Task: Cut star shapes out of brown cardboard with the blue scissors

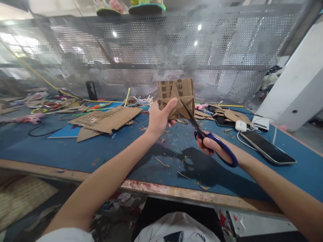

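Above the blue-topped wooden-edged desk (pixel 30 144), near its middle, the person's left hand (pixel 160 116) holds up a flat, squarish brown cardboard block (pixel 185 89) printed with dark characters, its fingers closed on the lower left side with the thumb pressed across the front. A brown cardboard star (pixel 176 93) lies against the face of the block, under or beside that thumb. The right hand (pixel 210 144) grips the dark blue-handled metal scissors (pixel 198 127), its fingers wrapped about the handles, and the blades slant up and leftward over the block's lower right part; whether they are biting into the cardboard or only lying in front of it is hard to tell from this angle. Beneath both hands, thin brown cardboard shavings (pixel 162 162) are strewn over the desk. To the left lie overlapping brown cardboard sheets (pixel 108 119) on a bright blue flat panel (pixel 67 131). At the right, a dark-screened, pale-edged phone (pixel 270 146) rests near a small white plug-shaped charger (pixel 241 126), and a grey perforated metal screen (pixel 151 57) stands behind everything.
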`<state>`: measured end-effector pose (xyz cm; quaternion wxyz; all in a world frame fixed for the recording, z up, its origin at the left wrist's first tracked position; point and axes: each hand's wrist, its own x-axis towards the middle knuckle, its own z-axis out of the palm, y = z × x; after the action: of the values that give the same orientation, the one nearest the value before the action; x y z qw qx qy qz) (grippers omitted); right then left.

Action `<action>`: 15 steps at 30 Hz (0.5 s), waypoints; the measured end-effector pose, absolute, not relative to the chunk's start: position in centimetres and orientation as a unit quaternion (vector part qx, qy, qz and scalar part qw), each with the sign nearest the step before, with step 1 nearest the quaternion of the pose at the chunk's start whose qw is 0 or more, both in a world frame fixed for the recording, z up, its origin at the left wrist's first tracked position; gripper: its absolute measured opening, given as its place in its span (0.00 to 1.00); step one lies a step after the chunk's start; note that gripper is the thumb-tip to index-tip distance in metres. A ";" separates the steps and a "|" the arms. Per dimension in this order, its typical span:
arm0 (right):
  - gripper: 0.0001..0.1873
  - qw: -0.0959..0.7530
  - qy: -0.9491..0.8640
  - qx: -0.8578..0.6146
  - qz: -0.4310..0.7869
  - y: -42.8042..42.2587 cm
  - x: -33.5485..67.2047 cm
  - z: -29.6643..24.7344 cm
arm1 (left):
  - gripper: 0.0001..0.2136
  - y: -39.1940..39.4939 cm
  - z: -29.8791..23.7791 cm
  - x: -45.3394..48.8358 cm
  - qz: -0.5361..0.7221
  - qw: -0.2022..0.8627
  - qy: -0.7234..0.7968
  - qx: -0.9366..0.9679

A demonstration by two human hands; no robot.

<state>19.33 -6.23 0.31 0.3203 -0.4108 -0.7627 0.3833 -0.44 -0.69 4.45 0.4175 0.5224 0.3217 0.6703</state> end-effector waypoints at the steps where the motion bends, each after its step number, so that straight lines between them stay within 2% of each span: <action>1: 0.31 0.296 -0.766 -0.403 0.405 -6.1 19.8 0.4 | 0.18 -0.2 4.7 -0.9 0.681 0.409 0.323 0.515; 5: 0.33 0.189 -0.782 -0.414 0.427 -5.4 22.6 0.7 | 0.17 1.8 6.1 -3.6 0.699 0.402 0.322 0.496; 11: 0.29 0.125 -0.816 -0.354 0.440 -5.4 25.7 2.0 | 0.14 1.9 6.6 -5.7 0.413 0.529 0.371 0.642; 15: 0.31 0.102 -0.813 -0.352 0.453 -6.1 25.8 3.1 | 0.12 1.2 6.7 -5.5 0.377 0.549 0.373 0.647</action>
<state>25.83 -6.06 3.05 0.1023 -0.3519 -0.8126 0.4532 -5.48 1.20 6.72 0.5487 0.6466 0.3728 0.3768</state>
